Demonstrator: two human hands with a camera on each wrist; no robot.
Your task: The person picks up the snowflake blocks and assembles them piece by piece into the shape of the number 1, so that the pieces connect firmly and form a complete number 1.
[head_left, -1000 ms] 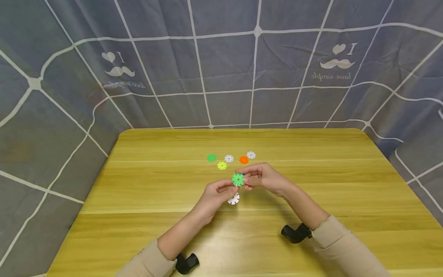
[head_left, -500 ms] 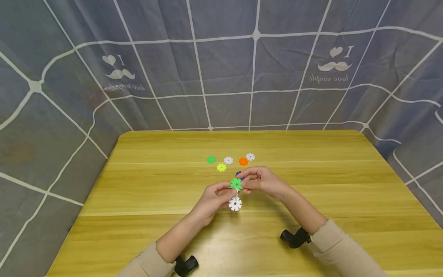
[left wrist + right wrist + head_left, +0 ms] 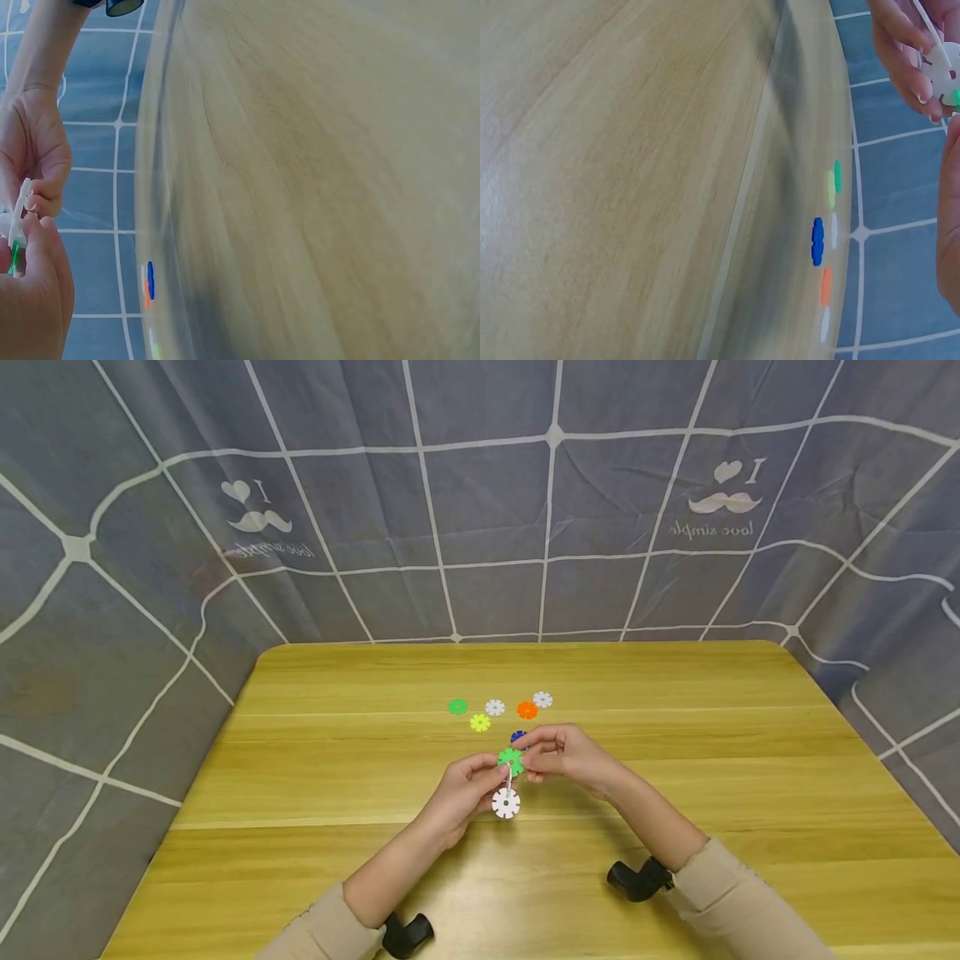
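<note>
In the head view a green notched disc (image 3: 511,762) is held up facing the camera. My right hand (image 3: 577,758) pinches its right edge between thumb and fingers. From the left, my left hand (image 3: 468,793) pinches the white discs at the green one's lower edge. One white notched disc (image 3: 506,803) faces the camera below; another, seen edge-on, stands between it and the green one. The right wrist view shows the white disc (image 3: 939,69) with a bit of green against it. How deeply the slots engage is hidden by my fingers.
On the wooden table (image 3: 300,760) beyond my hands lie a blue disc (image 3: 518,738), an orange disc (image 3: 527,710), a yellow disc (image 3: 480,722), a green disc (image 3: 457,706) and white discs (image 3: 495,707). A grey curtain (image 3: 495,510) hangs behind the table.
Both hands have shifted slightly toward the person with the discs. The lower white disc has come out from behind the left thumb, and the blue disc on the table shows more.
</note>
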